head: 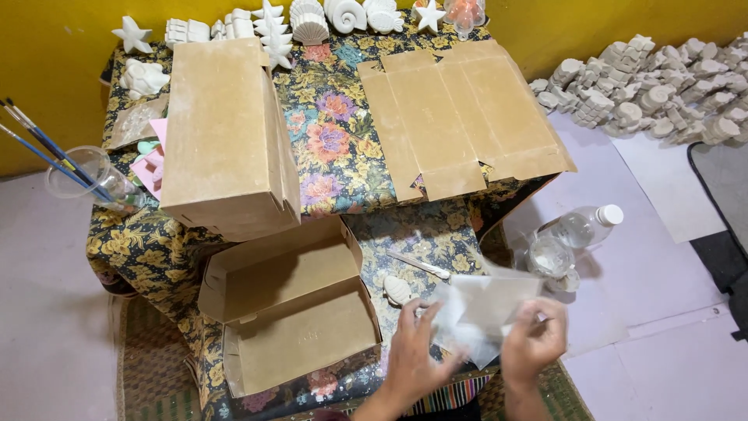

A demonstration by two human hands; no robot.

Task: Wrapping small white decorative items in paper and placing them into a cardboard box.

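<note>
While both hands are kept low at the near edge, a clear plastic bag is gripped between them: the left hand is closed on its lower left corner, the right hand is pinched shut on its right side, and the bag is held up just above the table edge. Just beside the left hand, a small white shell figure is seen lying on the floral cloth, with a thin white stick near it. To the left, an open cardboard box is set with its lid folded back. Off to the right, on the floor, a clear bottle with a white cap is laid beside a small jar. Further back, a closed cardboard box and a flattened one are found, brushes in a plastic cup at the left, and white plaster figures are lined along the far edge.
</note>
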